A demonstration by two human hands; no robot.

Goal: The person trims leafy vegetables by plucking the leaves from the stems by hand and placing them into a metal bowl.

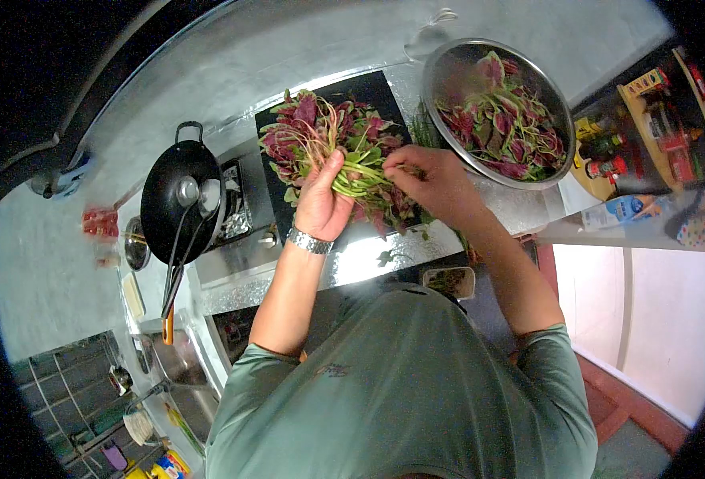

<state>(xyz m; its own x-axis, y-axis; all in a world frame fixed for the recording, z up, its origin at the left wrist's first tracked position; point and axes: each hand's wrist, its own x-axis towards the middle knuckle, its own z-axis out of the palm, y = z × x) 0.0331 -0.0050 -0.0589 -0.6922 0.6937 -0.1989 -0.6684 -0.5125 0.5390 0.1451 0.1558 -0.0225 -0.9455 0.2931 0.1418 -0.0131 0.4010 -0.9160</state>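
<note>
My left hand (324, 203), with a metal-band watch (310, 241) at its wrist, is closed around a bunch of red amaranth (358, 180). Green stems stick out to the right of the thumb, and thin pale roots fan out above it. At the stems' right end, my right hand (434, 182) has its fingertips pinched on an amaranth stem. Below both hands, a pile of purple-and-green amaranth (292, 132) covers much of a black board or cooktop (380, 96). More amaranth (504, 124) lies in a large metal bowl (545, 84) at the upper right.
Left of the pile, a black wok (161, 180) holds two long-handled ladles (186, 191) beside a gas burner (236, 199). A plastic tub (466, 281) with plant scraps sits low, near my body. Bottles and jars (604, 152) stand on a shelf at right.
</note>
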